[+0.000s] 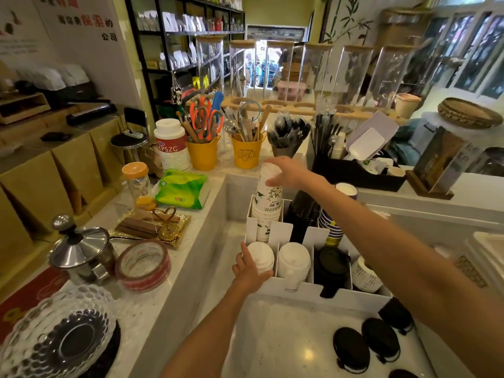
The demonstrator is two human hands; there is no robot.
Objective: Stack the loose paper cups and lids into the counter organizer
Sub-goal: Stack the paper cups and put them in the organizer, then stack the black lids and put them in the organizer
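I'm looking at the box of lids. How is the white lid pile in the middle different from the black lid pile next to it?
The white lid pile is bright white; the black lid pile is dark and glossy. The white lid pile sits one slot nearer the left hand; the black lid pile sits further right. Both stand in front slots of the white organizer, and neither is touched by the hands.

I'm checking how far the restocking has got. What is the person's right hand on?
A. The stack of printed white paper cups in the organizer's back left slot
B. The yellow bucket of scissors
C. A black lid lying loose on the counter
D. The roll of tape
A: the right hand grips the top of the tall stack of printed cups standing in the white organizer's back left slot.
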